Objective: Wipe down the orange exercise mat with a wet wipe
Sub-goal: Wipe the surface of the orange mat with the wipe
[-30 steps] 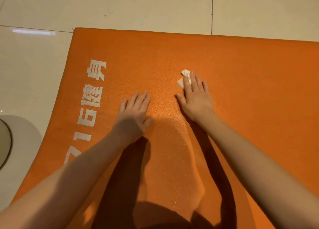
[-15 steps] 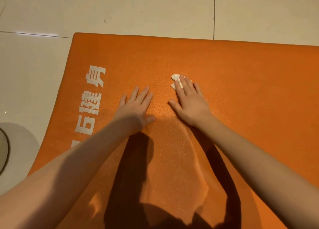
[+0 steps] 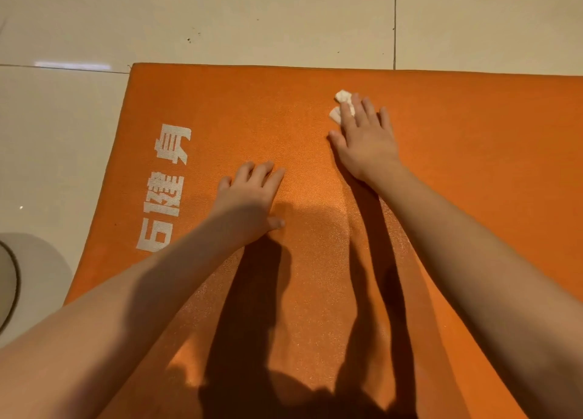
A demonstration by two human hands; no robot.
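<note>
The orange exercise mat [image 3: 473, 140] lies flat on the tiled floor and fills most of the view, with white printed characters [image 3: 167, 185] along its left side. My right hand [image 3: 366, 140] lies flat on the mat near its far edge, straight fingers pressing a small crumpled white wet wipe [image 3: 340, 106] that sticks out past the fingertips. My left hand [image 3: 252, 197] rests palm down on the mat, closer to me and to the left, fingers slightly bent, holding nothing.
Beige floor tiles [image 3: 252, 17] surround the mat on the far and left sides. A round pale object with a dark rim [image 3: 19, 276] sits on the floor at the left edge. My forearms cast dark shadows on the near part of the mat.
My right hand has slid the wipe forward, toward the mat's far edge. The left hand stays planted, fingers a little more bent. The view has shifted slightly.
</note>
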